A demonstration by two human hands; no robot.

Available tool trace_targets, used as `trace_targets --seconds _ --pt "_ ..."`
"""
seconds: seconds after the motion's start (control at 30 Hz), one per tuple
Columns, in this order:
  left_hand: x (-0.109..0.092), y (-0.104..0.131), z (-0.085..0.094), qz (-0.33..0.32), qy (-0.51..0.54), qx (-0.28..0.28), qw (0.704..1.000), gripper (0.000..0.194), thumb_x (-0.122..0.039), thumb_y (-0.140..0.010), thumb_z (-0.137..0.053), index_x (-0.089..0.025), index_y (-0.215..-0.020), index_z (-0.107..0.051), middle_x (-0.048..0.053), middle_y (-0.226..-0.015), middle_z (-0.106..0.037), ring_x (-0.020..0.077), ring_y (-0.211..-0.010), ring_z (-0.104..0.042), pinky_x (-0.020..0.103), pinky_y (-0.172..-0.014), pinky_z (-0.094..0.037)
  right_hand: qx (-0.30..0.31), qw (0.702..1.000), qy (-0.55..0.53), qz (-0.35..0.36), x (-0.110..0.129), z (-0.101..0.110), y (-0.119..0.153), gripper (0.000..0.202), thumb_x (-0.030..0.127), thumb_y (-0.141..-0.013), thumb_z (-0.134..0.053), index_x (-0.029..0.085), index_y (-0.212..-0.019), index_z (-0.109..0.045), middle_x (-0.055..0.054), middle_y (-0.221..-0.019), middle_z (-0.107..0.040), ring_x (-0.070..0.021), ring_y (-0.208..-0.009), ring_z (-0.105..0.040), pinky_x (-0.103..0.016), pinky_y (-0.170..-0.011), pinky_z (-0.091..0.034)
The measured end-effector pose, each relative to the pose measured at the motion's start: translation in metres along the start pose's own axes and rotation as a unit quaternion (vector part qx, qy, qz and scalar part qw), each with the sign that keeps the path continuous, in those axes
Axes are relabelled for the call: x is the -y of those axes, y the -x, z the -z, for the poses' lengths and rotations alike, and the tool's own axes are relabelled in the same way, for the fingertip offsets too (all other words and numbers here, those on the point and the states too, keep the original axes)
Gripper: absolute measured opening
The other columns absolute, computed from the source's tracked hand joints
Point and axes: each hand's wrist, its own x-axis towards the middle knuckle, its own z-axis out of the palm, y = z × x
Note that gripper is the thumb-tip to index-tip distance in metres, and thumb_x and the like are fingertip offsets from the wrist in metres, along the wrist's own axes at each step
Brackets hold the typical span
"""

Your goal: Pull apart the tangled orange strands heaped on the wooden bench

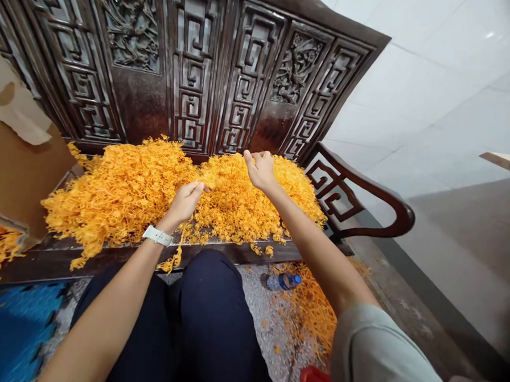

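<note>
Far left, a brown cardboard box (pixel 25 167) with torn paper on it is parked at the end of the bench seat, so that end is blocked from view. More orange strands are seen low beside it, and a blue mat (pixel 12 338) is laid on the floor below. Next, the left hand (pixel 186 200) is reached forward, a pale watch (pixel 157 235) strapped on its wrist. Its thumb and fingers are pinched together on a bit of orange strand (pixel 207 179) at the tips. The big orange pile (pixel 122 195) is heaped along the seat of the dark carved bench (pixel 195 96), under and around both hands, partly covered by them. The right hand (pixel 262 170) is held a bit farther out, wrist bent, fingers curled in; whether anything is gripped can't be told. Dark-trousered knees (pixel 211 291) are tucked near the seat edge. A blue-capped bottle (pixel 283 281) is left lying on the floor, with loose orange scraps (pixel 312 308) scattered beside it, partly hidden by the right arm. Farther right, a curved armrest (pixel 382 203) is set before a pale tiled wall (pixel 434 103).
</note>
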Motion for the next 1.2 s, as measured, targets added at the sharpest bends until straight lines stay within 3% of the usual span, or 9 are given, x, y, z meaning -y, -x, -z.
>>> trace_targets --seconds 0.1,0.2,0.27,0.4,0.57,0.73,0.83,1.03,1.2 --pt "-0.004 0.006 -0.007 0.016 0.066 0.029 0.997 0.041 -0.057 -0.093 -0.056 -0.019 -0.08 -0.068 0.004 -0.063 -0.061 0.0195 -0.063 -0.057 0.033 -0.069 -0.045 0.084 0.987 -0.133 -0.043 0.024 -0.007 0.024 0.079 0.09 -0.094 -0.032 0.02 -0.092 -0.069 -0.016 -0.105 -0.066 -0.0322 -0.111 -0.06 -0.051 -0.104 -0.049" --pt "-0.008 0.01 -0.012 0.042 0.082 0.029 0.995 0.03 -0.047 -0.084 -0.057 -0.019 -0.076 -0.066 0.008 -0.076 -0.07 0.0212 -0.072 -0.063 0.034 -0.072 -0.048 0.247 0.902 -0.335 -0.112 0.049 -0.015 0.057 0.064 0.084 -0.09 -0.055 0.023 -0.099 -0.072 -0.013 -0.11 -0.072 -0.0251 -0.092 -0.065 -0.041 -0.081 -0.057" --pt "-0.007 0.011 -0.012 0.047 0.032 -0.019 0.998 0.022 -0.038 -0.081 -0.056 -0.019 -0.077 -0.065 0.006 -0.077 -0.068 0.0208 -0.074 -0.062 0.033 -0.072 -0.047 0.296 0.858 -0.406 -0.111 0.06 -0.021 0.079 0.051 0.074 -0.085 -0.073 0.025 -0.099 -0.072 -0.009 -0.103 -0.073 -0.0202 -0.082 -0.063 -0.036 -0.073 -0.055" --pt "-0.005 0.016 -0.008 -0.016 -0.105 -0.08 0.991 0.014 -0.021 -0.08 -0.056 -0.019 -0.089 -0.066 0.005 -0.089 -0.071 0.0205 -0.082 -0.064 0.033 -0.079 -0.047 0.231 0.874 -0.415 -0.103 0.064 -0.034 0.104 0.045 0.066 -0.081 -0.079 0.023 -0.082 -0.066 0.001 -0.072 -0.06 -0.0142 -0.064 -0.053 -0.031 -0.064 -0.045" --pt "-0.018 0.025 -0.014 -0.051 -0.198 0.007 0.979 0.014 -0.015 -0.085 -0.053 -0.019 -0.083 -0.066 0.002 -0.077 -0.069 0.0179 -0.068 -0.057 0.031 -0.069 -0.04 0.137 0.888 -0.41 -0.157 0.052 -0.035 0.1 0.057 0.074 -0.079 -0.074 0.023 -0.066 -0.054 0.004 -0.066 -0.042 -0.0129 -0.061 -0.04 -0.03 -0.06 -0.04" --pt "-0.025 0.027 -0.023 -0.083 -0.206 0.067 0.973 0.024 -0.034 -0.102 -0.054 -0.019 -0.085 -0.064 -0.002 -0.064 -0.055 0.0158 -0.058 -0.045 0.032 -0.062 -0.03 0.063 0.926 -0.367 -0.062 0.043 -0.034 0.09 0.062 0.073 -0.087 -0.067 0.022 -0.061 -0.043 0.003 -0.065 -0.035 -0.013 -0.062 -0.035 -0.03 -0.063 -0.031" --pt "-0.026 0.027 -0.028 -0.09 -0.227 0.083 0.966 0.028 -0.032 -0.105 -0.051 -0.02 -0.081 -0.06 -0.001 -0.065 -0.053 0.0166 -0.06 -0.046 0.032 -0.063 -0.027 0.041 0.94 -0.335 -0.053 0.033 -0.044 0.078 0.064 0.073 -0.089 -0.066 0.022 -0.06 -0.042 0.003 -0.063 -0.036 -0.0123 -0.061 -0.033 -0.029 -0.061 -0.027" --pt "-0.032 0.044 -0.045 -0.084 -0.26 0.114 0.955 0.024 -0.025 -0.105 -0.051 -0.02 -0.082 -0.056 0.0 -0.065 -0.053 0.0179 -0.06 -0.047 0.034 -0.063 -0.025 -0.067 0.873 -0.384 -0.295 0.011 -0.052 0.028 0.058 0.076 -0.095 -0.057 0.026 -0.071 -0.04 0.01 -0.054 -0.024 -0.0101 -0.05 -0.021 -0.024 -0.048 -0.022" --pt "-0.029 0.05 -0.032 -0.086 -0.222 0.075 0.968 0.021 -0.026 -0.105 -0.052 -0.019 -0.088 -0.062 0.0 -0.067 -0.056 0.0169 -0.062 -0.05 0.032 -0.065 -0.028 -0.035 0.909 -0.353 -0.218 -0.007 -0.025 -0.001 0.04 0.059 -0.094 -0.069 0.023 -0.084 -0.054 0.009 -0.057 -0.034 -0.0099 -0.051 -0.03 -0.024 -0.048 -0.032"
